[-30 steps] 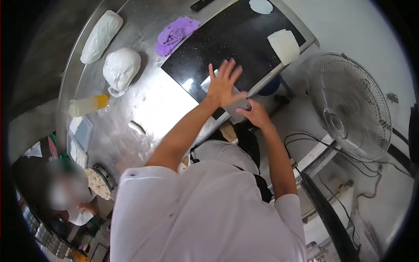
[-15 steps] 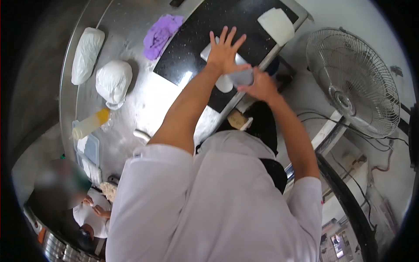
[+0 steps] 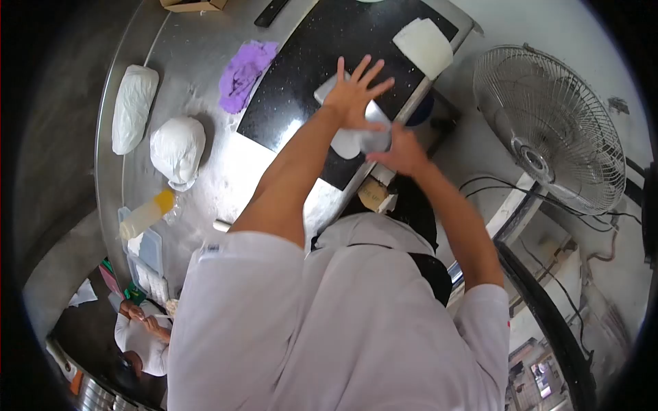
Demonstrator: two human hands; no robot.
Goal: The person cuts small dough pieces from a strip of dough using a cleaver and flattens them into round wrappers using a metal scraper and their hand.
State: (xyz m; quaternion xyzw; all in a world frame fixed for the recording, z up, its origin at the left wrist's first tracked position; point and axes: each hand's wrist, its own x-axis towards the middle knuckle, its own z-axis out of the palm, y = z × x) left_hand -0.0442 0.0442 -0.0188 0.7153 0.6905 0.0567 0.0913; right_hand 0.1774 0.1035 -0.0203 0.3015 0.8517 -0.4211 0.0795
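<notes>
My left hand (image 3: 353,96) lies with fingers spread on a flat metal blade (image 3: 379,118) over the black board (image 3: 301,89). At the blade's near end, my right hand (image 3: 403,151) is closed around a grey part by the board's front edge. A thin white round piece (image 3: 346,144) rests on the board, partly under the blade. Farther right on the board sits a stack of white sheets (image 3: 423,48).
A purple cloth (image 3: 248,75), two white wrapped bundles (image 3: 178,151) (image 3: 135,109), a yellow-capped bottle (image 3: 147,214) and a blue-edged tray (image 3: 147,250) are on the metal table. A fan (image 3: 548,130) stands right. A co-worker (image 3: 144,335) is at lower left.
A white round piece now shows beside the blade. Both hands have shifted slightly with the blade, and the left hand's fingers are spread wider. The view has moved.
</notes>
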